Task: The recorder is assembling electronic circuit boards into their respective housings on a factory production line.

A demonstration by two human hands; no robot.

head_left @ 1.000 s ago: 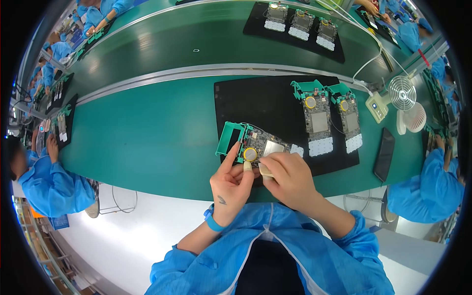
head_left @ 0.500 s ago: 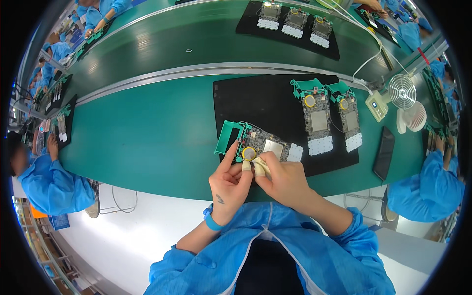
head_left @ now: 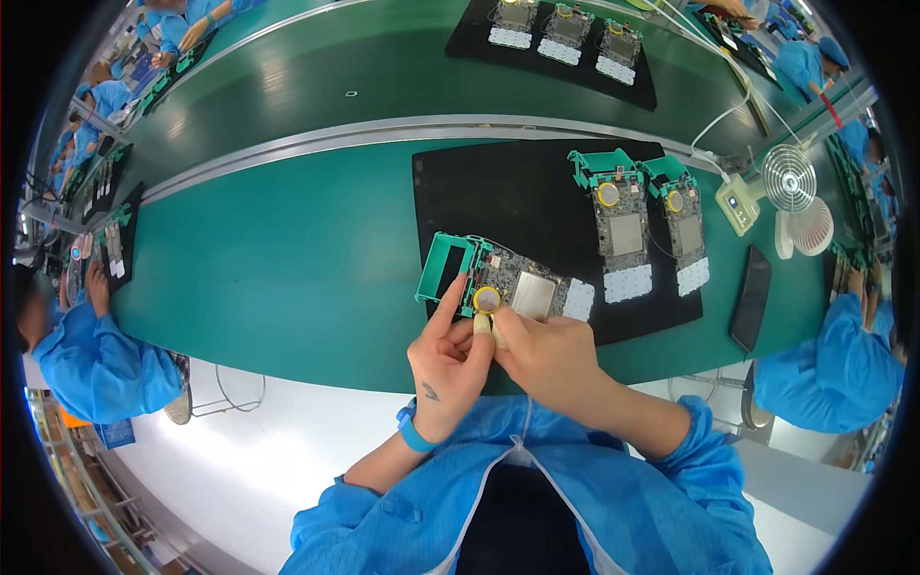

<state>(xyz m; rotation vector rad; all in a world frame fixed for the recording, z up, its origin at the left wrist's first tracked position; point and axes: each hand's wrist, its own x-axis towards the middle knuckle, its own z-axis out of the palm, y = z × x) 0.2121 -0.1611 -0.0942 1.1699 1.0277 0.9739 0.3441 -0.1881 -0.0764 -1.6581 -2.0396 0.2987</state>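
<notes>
A circuit board [head_left: 510, 267] lies slanted over the near edge of a black mat [head_left: 498, 187]. It carries a green plastic frame [head_left: 444, 265] on its left end, a round yellow-rimmed coin cell [head_left: 487, 299], a silver metal shield [head_left: 533, 295] and a white pad [head_left: 579, 299]. My left hand [head_left: 448, 359] grips the board's near-left side, index finger along the frame and thumb, in a pale finger cot, just below the coin cell. My right hand [head_left: 551, 355] is closed against the near edge beside that thumb; its fingertips and anything in them are hidden.
Two similar boards [head_left: 626, 235] [head_left: 687, 230] stand at the mat's right. Beyond lie a black phone [head_left: 750, 297] and a small fan [head_left: 789, 179]. Past a metal rail [head_left: 316, 144], another mat [head_left: 470, 43] bears several boards. Co-workers in blue [head_left: 105, 369] sit at both sides.
My right hand has turned and shifted slightly, its knuckles now covering the fingertips that showed before. My left hand and the board stay almost in place; the whole view has shifted a little.
</notes>
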